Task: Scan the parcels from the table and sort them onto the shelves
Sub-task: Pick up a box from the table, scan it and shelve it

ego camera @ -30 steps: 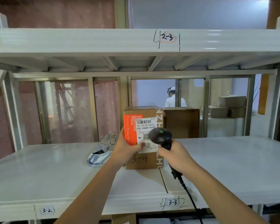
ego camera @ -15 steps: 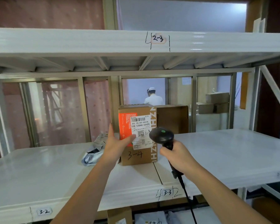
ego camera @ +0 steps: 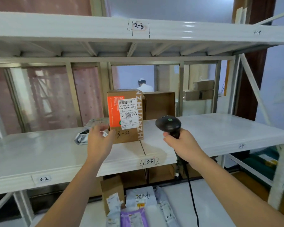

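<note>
A brown cardboard parcel (ego camera: 126,115) with an orange patch, a white shipping label and "3-4" handwritten on it stands upright on the white middle shelf (ego camera: 56,154), near the "3-3" mark. My left hand (ego camera: 99,140) hovers just in front of its lower left corner, fingers relaxed, holding nothing. My right hand (ego camera: 182,143) grips the handle of a black barcode scanner (ego camera: 168,124), to the right of the parcel, its cable hanging down.
A grey poly mailer (ego camera: 87,133) lies left of the parcel, an open brown box (ego camera: 159,104) behind it. Below are a small carton (ego camera: 112,194) and several mailers (ego camera: 141,210). The upper shelf (ego camera: 138,28) is marked "2-3". A person stands far behind.
My left hand let go of the parcel and drew back toward me; the parcel stays standing on the shelf. The view has pulled back and tilted down, showing the parcels below.
</note>
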The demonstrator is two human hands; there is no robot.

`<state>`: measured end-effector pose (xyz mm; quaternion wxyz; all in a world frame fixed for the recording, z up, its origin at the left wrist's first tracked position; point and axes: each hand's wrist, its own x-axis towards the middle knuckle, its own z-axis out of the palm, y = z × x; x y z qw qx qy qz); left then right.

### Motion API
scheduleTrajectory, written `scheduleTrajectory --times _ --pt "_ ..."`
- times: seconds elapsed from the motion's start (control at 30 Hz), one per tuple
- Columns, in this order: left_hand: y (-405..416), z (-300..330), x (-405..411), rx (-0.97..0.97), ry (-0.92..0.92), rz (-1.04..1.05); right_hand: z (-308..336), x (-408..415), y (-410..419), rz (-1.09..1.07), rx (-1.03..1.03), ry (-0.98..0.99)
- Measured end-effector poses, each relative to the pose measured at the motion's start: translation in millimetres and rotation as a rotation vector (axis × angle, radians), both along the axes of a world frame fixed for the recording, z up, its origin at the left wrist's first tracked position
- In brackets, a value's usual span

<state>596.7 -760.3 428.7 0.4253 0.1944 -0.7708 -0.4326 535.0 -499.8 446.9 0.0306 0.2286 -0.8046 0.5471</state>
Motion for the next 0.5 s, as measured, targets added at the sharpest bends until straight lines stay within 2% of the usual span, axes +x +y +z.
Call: scheduleTrajectory --times 0.07,0.17,0.3,0.5 --pt "20.9 1.1 8.8 -0.053 -0.020 0.032 -2.3 1.0 21.2 0.031 -0.027 -0.020" --pt "74.1 8.8 11.9 -0.138 -0.083 -0.039 -1.5 6.3 62.7 0.085 -0.082 -0.051" --pt "164.6 10.6 -16.9 -0.306 -0.187 -0.221 2.0 18.5 141.5 0.065 -0.075 -0.069" --pt "333.4 -1.1 -79.3 -0.453 -0.293 -0.530 -9.0 37.6 286.9 -0.080 0.091 -0.066"
